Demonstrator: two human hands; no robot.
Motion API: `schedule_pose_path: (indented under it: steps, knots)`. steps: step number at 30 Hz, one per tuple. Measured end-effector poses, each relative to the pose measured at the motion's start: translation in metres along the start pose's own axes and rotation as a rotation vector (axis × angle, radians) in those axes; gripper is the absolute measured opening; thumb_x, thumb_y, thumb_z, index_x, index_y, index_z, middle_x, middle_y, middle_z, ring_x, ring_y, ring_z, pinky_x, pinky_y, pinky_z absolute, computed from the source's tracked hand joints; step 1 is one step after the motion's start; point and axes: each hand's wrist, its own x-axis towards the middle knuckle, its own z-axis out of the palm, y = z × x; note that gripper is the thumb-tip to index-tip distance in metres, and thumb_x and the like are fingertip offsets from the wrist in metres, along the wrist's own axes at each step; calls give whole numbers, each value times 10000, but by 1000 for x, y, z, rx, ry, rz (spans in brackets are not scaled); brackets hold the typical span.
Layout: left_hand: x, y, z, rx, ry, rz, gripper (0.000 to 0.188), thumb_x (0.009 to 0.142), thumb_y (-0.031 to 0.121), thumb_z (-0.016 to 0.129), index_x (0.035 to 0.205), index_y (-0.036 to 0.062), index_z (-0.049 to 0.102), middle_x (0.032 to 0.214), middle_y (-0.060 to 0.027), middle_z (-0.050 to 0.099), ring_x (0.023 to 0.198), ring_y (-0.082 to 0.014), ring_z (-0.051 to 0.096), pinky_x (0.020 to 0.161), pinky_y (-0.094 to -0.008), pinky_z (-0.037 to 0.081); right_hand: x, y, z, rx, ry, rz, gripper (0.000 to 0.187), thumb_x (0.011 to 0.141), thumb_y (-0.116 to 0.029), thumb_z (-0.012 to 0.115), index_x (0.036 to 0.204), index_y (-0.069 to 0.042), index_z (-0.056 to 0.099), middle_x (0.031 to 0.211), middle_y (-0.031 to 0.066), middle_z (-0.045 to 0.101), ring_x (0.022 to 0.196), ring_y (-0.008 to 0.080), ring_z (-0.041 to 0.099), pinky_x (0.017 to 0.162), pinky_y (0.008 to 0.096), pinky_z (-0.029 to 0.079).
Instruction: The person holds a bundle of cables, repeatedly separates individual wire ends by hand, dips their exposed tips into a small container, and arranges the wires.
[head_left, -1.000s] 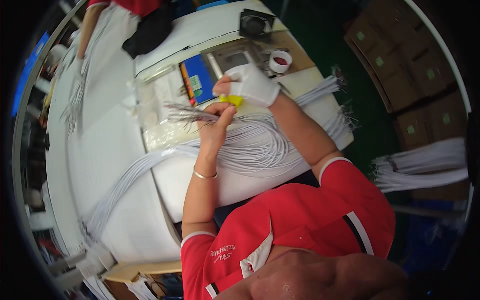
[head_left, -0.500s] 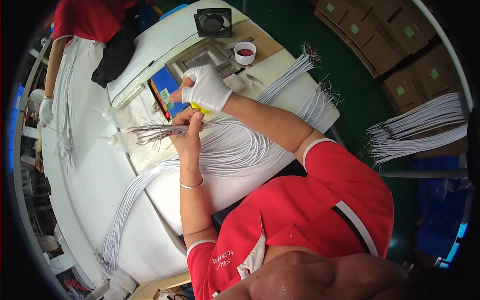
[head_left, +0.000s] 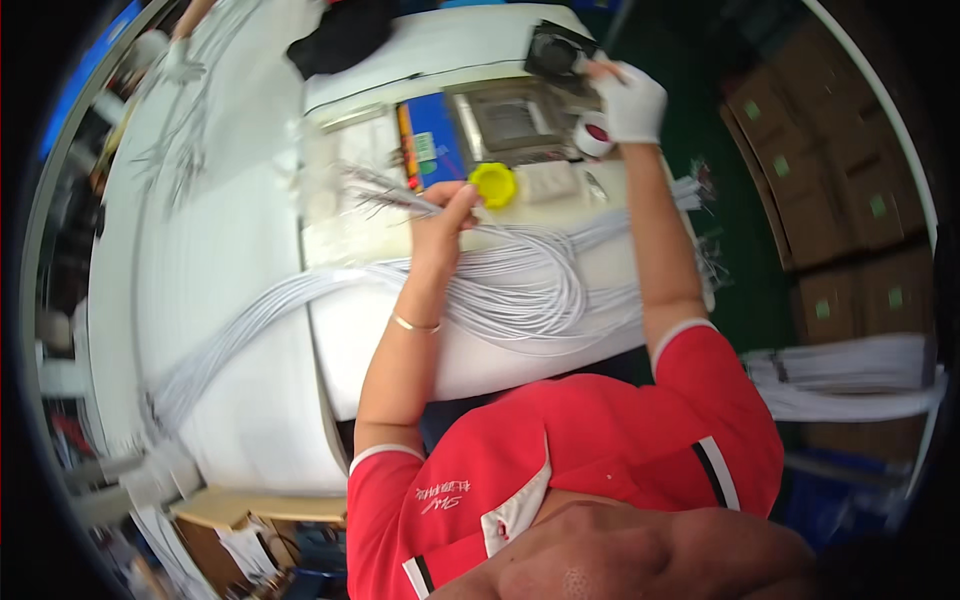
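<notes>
At the tabletop [head_left: 250,300], the left hand [head_left: 440,215] pinches the stripped ends of the white wires [head_left: 510,285] to keep them fanned, while the gloved right hand [head_left: 630,100] reaches to a small red-topped pot [head_left: 594,135], fingers closed near it.

One yellow lid [head_left: 493,184], one tape roll [head_left: 594,135], two hands, many white cables [head_left: 520,290].

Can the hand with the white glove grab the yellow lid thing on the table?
Probably yes. The gloved right hand is up by the small red-and-white cup, and the yellow lid lies uncovered just below, beside the left hand holding the wire ends. Nothing blocks the way.
</notes>
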Motion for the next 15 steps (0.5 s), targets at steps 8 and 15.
schedule_pose_path:
  steps: [8,15]
  knots:
    - [2,8,-9,-252,-62,-113,131,819,152,644,820,28,600,713,-52,604,516,-70,430,554,-218,422,-59,-27,9,-218,-281,-769,291,649,-138,678,938,-107,663,850,39,645,706,238,600,654,349,478]
    - [4,6,-7,-437,-56,-194,205,834,209,633,902,23,581,701,-30,591,519,-65,429,537,-222,425,-97,-65,47,7,-404,-1083,79,722,-128,638,801,-117,642,773,-11,613,617,157,578,534,286,468]
